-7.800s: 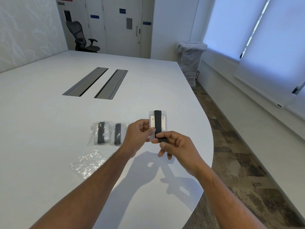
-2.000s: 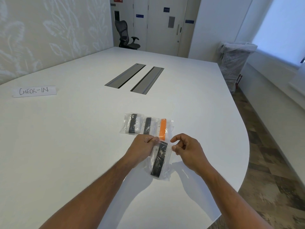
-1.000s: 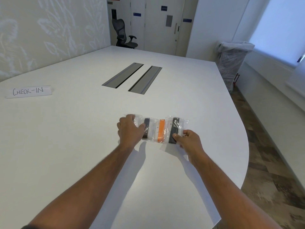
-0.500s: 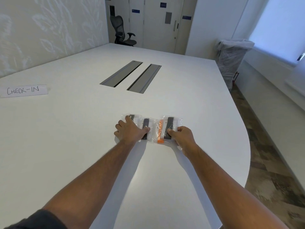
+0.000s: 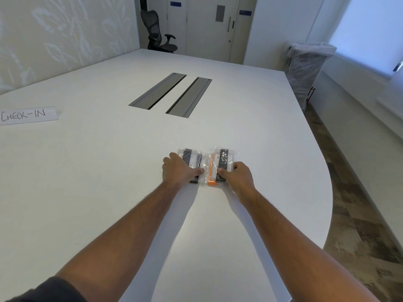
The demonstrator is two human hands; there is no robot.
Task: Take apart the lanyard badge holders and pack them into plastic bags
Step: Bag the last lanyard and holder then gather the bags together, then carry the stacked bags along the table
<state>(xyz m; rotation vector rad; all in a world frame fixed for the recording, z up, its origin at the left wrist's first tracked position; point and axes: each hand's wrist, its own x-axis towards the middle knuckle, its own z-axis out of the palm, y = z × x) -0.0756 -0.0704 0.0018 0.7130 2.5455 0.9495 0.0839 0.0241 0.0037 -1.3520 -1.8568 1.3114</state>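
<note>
Several clear plastic bags lie in a tight row on the white table point(image 5: 283, 171), each holding a badge holder and a folded lanyard. The two left bags point(image 5: 188, 156) hold black lanyards. My left hand point(image 5: 177, 172) rests on top of them, thumb stretched right onto the second bag. Beside it lies the bag with the orange lanyard point(image 5: 210, 172). The rightmost bag point(image 5: 224, 161), with a black lanyard, overlaps the orange one. My right hand point(image 5: 238, 174) grips its near right corner, thumb on top.
A paper strip reading CHECK-IN point(image 5: 28, 115) lies at the far left. Two grey cable hatches point(image 5: 170, 94) sit in the middle of the table. The table's curved edge runs on the right. A wrapped bin point(image 5: 305, 68) and an office chair point(image 5: 157, 33) stand beyond.
The black lanyard went into a bag, which my right hand laid at the row's right end. Both hands have since slid the bags closer together, the right bag now overlapping the orange one.
</note>
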